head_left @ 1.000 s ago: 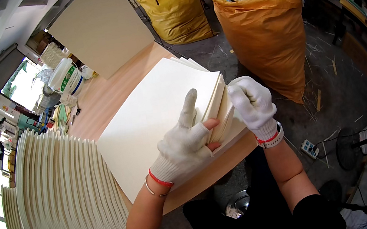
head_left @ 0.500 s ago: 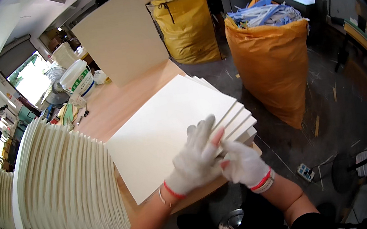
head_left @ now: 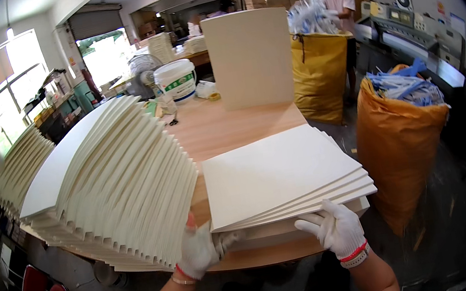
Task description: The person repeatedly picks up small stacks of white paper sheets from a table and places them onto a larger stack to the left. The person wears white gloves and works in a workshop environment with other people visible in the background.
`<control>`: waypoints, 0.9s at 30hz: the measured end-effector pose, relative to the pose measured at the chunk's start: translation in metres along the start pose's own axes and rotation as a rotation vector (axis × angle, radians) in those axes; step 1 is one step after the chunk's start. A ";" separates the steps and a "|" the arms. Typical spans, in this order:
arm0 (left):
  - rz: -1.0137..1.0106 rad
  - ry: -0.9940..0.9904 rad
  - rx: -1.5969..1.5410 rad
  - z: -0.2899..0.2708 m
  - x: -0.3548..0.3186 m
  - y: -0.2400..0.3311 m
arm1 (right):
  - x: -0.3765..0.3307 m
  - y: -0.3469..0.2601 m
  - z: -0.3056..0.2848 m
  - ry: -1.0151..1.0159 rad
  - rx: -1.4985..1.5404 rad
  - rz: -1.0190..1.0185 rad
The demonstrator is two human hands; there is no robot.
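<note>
A fanned stack of white boards lies near the front edge of the wooden table. At its near left corner is my left hand, in a white glove with a bare fingertip; its fingers are apart and slightly blurred, and nothing shows in them. My right hand, gloved too, is at the near right edge of the stack with its fingers spread, holding nothing visible. Left of my left hand leans a tall pile of cream boards, stepped in many layers. I cannot tell whether either hand touches the boards.
A large upright board stands at the table's far side. Beyond it to the left are a white bucket and a fan. Off the right side stand an orange sack and a yellow sack of strips; a person is behind.
My hands were together over the white stack; now they are apart at its near edge, left hand to the left, right hand to the right. The view has tilted up and turned.
</note>
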State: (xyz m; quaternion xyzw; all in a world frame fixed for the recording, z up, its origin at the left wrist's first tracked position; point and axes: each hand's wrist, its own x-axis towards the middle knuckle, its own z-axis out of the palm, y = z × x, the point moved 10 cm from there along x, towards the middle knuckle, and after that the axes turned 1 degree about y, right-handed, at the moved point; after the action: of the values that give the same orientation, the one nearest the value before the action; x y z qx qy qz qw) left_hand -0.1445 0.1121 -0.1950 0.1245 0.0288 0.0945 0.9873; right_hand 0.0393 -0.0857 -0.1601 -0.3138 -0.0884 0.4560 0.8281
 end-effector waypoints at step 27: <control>1.208 0.317 1.046 0.289 -0.246 0.153 | 0.114 -0.018 0.312 -0.494 -0.397 -0.155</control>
State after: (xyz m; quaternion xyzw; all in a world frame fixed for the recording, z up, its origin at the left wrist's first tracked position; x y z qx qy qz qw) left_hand -0.3897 0.1400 0.1313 0.5488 0.1363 0.6016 0.5642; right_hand -0.0183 0.1369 0.0803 -0.3414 -0.3977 0.4277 0.7365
